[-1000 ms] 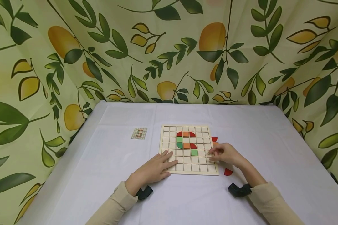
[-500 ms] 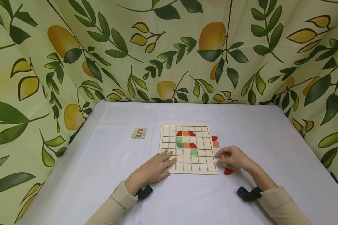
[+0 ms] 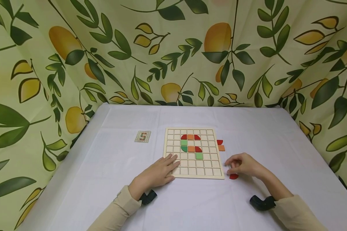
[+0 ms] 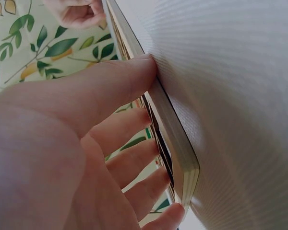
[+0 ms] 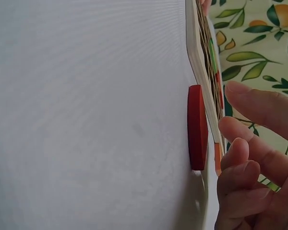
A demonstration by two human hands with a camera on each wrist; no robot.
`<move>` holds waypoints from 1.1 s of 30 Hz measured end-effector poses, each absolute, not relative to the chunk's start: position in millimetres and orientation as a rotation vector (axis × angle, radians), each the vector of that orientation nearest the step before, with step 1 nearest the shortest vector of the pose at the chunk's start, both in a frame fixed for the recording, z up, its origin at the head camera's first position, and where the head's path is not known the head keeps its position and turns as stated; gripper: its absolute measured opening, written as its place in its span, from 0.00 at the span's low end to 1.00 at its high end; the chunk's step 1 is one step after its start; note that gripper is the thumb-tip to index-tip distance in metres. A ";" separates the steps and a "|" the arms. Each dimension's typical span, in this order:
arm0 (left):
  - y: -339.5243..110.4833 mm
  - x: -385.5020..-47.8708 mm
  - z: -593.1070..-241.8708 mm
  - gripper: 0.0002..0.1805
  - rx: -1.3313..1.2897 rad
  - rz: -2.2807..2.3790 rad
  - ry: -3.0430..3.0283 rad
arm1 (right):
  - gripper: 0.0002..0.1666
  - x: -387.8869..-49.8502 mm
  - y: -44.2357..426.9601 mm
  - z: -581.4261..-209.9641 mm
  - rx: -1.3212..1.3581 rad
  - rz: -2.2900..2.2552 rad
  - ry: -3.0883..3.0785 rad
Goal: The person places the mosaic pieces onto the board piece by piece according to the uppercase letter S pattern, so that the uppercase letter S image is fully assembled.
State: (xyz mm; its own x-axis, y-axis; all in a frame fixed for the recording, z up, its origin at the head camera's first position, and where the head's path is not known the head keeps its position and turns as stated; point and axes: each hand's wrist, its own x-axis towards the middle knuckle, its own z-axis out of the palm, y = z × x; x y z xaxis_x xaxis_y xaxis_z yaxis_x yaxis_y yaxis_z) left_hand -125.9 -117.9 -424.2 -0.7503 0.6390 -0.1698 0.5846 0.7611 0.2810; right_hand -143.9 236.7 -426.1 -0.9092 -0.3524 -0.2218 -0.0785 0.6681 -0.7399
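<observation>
My left hand (image 3: 157, 172) rests on the lower left corner of a square wooden grid board (image 3: 208, 164), fingers spread over its cells. In the left wrist view, the thumb lies along the board's edge. Several red, orange and green tiles sit in the cells, including a light green square tile (image 3: 199, 156). Off the board's right side, my right hand (image 3: 244, 165) hovers with loosely bent fingers and holds nothing. Just below its fingertips a red quarter-round tile (image 5: 197, 127) lies on the cloth, apart from the fingers; the hand partly covers it in the head view.
A small card (image 3: 143, 136) with an S-shaped grid pattern lies left of the board. Another red quarter-round tile (image 3: 220, 141) and an orange square tile (image 3: 221, 148) lie by the board's right edge. A white cloth (image 3: 121, 122) covers the table, before a leaf-print curtain (image 3: 173, 48).
My right hand has moved from over the board's right edge outward and toward me, to the red quarter-round tile. The orange tile has come into full view. My left hand stays put.
</observation>
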 end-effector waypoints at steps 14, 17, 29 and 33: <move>-118.3 -126.3 -424.5 0.31 0.966 0.298 2.702 | 0.19 -135.0 244.3 -425.8 -0.344 -1.103 2.501; -118.4 -126.1 -424.4 0.31 0.963 0.300 2.701 | 0.19 -134.9 248.2 -428.3 -0.386 -1.105 2.508; -118.7 -126.8 -426.8 0.31 0.961 0.301 2.704 | 0.18 -132.0 252.9 -431.1 -0.406 -1.080 2.515; -118.4 -126.8 -426.6 0.31 0.954 0.306 2.703 | 0.18 -130.5 254.3 -431.8 -0.385 -1.075 2.516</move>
State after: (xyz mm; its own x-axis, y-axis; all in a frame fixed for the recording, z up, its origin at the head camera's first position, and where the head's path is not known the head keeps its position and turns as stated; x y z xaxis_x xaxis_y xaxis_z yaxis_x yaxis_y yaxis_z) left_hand -126.8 -118.4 -426.6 -0.7510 0.6377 -0.1711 0.5834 0.7623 0.2804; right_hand -130.5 254.3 -431.8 -0.8916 -0.3887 -0.2323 -0.1008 0.6706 -0.7350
